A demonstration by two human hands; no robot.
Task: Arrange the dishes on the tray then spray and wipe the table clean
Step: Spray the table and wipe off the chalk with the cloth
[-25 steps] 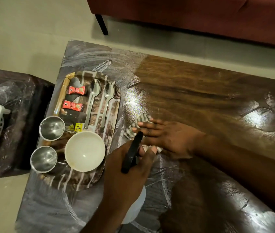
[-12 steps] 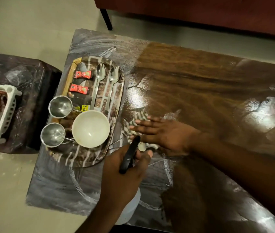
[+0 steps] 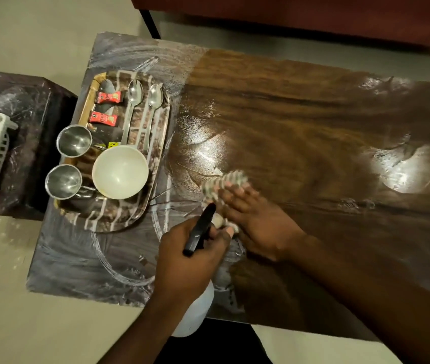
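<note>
Table (image 3: pixel 300 122) is being wiped with cloth (image 3: pixel 224 182) under flat right hand (image 3: pixel 258 222), spray bottle (image 3: pixel 199 232) gripped by left hand (image 3: pixel 190 261); streaky corner (image 3: pixel 77 258) is probably next.

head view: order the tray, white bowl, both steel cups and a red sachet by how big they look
1. tray
2. white bowl
3. far cup and near cup: they look alike, so not ranked
4. red sachet
</note>
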